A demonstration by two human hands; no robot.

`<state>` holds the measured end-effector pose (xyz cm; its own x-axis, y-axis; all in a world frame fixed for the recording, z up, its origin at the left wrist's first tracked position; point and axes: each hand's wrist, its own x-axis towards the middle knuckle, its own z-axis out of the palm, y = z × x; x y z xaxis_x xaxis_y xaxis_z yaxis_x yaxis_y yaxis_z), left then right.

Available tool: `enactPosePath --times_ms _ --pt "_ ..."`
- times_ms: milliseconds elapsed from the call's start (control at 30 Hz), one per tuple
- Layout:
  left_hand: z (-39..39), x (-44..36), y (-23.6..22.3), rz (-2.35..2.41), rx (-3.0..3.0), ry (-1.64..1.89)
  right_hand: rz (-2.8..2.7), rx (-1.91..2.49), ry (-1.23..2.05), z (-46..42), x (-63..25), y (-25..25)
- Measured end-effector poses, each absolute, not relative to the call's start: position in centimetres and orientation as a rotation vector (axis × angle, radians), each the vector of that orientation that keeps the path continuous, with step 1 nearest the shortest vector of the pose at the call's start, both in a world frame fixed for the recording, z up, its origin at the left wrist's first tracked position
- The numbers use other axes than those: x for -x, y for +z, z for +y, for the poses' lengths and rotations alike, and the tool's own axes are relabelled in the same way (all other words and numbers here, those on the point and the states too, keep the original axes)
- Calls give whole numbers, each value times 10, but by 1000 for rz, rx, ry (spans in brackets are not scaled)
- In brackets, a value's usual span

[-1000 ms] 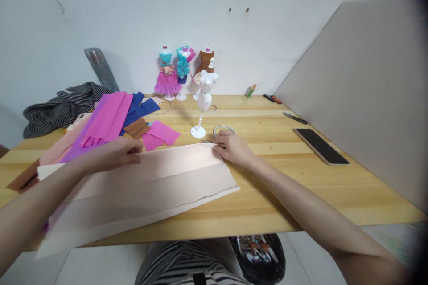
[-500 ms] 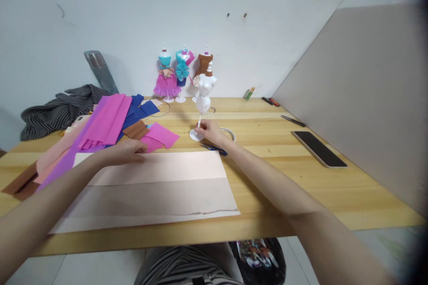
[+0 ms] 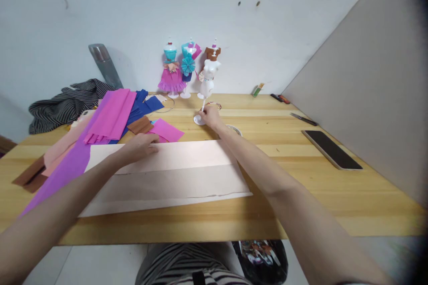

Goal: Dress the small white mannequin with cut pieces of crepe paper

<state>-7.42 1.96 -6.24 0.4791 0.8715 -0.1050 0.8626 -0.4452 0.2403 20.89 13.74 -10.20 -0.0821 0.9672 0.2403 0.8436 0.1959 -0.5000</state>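
My right hand (image 3: 210, 116) is closed on the thin white stand of a small dress form (image 3: 207, 81), just above its round base (image 3: 199, 120). The form is upright, white and bare, with a brown band at the neck. My left hand (image 3: 142, 146) rests at the far edge of a large pale pink paper sheet (image 3: 187, 156), its thumb and fingers apart. Pieces of magenta paper (image 3: 170, 130) and a brown paper piece (image 3: 140, 125) lie just beyond that hand. A roll of tape (image 3: 235, 130) sits behind my right forearm, partly hidden.
Dressed forms (image 3: 171, 73) stand against the wall. Folded crepe paper (image 3: 110, 116), a striped cloth (image 3: 70, 102) and a bottle (image 3: 106, 67) are at left. At right lie a phone (image 3: 332, 150), a dark pen-like tool (image 3: 303, 119) and a green-labelled item (image 3: 258, 90). A scrap bag (image 3: 261, 260) is below.
My right hand has moved the dress form back towards the wall. The pale pink sheet has slid away from the table's front edge. The dark blue tool near the form is now out of sight.
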Motion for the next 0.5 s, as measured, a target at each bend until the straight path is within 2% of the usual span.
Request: enactPosePath --times_ms 233,333,500 --pt "-28 43 -66 1327 -2645 311 -2045 1703 337 122 -219 -98" --pt "-62 29 -69 1053 -2683 158 -2135 1707 338 102 -233 -97" --pt "-100 18 -73 898 -2711 -162 -2340 1685 312 52 -259 -93"
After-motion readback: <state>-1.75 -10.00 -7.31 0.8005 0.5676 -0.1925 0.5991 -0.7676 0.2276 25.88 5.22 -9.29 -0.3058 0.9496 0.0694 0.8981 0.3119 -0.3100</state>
